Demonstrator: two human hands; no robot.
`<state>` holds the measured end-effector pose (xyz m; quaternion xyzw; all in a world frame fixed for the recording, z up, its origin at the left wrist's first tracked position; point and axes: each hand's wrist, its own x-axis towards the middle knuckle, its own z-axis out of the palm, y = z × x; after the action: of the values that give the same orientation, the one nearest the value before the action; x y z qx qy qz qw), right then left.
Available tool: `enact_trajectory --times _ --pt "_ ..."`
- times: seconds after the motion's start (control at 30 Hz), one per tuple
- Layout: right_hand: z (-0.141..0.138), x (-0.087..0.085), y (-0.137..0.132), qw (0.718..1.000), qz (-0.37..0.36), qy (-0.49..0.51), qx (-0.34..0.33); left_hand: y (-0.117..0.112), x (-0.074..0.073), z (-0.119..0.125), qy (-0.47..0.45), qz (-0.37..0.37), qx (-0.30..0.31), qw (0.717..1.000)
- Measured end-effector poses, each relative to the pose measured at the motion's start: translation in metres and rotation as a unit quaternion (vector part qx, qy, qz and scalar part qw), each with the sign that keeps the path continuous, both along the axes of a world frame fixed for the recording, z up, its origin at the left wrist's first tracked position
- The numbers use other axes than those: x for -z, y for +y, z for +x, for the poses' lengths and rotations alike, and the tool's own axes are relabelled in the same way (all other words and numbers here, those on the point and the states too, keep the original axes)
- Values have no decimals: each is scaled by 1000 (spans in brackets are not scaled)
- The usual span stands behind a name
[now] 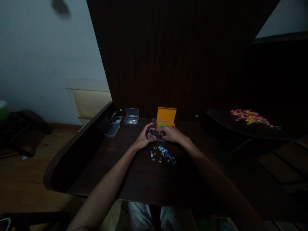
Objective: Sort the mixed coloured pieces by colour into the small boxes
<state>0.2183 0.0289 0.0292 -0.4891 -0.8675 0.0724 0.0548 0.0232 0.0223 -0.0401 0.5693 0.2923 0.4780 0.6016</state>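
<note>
A clear plastic box [154, 132] stands between my hands on the dark table. My left hand [145, 136] is wrapped round its left side, thumb at the near edge and fingers behind. Over the box's right part is my right hand [169, 133], fingers bent down and pressed together; whatever they may hold is too small to make out. Directly behind stands an orange box [166, 114] with its lid raised and green pieces [163, 124] inside. Small blue, yellow and cream building bricks [165, 152] lie scattered on the table in front of my hands.
At the back left are an open clear box [132, 119], another clear box [112, 130] and a small clear case [116, 119]. A raised edge [79, 141] bounds the table's left side. Colourful small pieces [250, 116] are heaped on a shelf at the right.
</note>
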Motion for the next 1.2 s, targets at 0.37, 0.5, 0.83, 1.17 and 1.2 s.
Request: enact_trajectory --times 0.37,0.5,0.83,1.17,1.2 --pt "-1 -2 -1 999 24 -27 31 1 0 -2 4 -8 -10 1000" --pt "-3 -1 -2 997 37 -40 50 2 0 -2 3 -13 -11 1000" --pt "-6 -2 3 999 9 -17 34 0 1 -1 -2 -14 -19 1000" --pt "2 -11 10 998 -41 28 27 3 1 -2 -8 -18 -20 1000" --pt "2 -12 10 999 -28 29 26 3 1 -2 -10 -18 -19 1000"
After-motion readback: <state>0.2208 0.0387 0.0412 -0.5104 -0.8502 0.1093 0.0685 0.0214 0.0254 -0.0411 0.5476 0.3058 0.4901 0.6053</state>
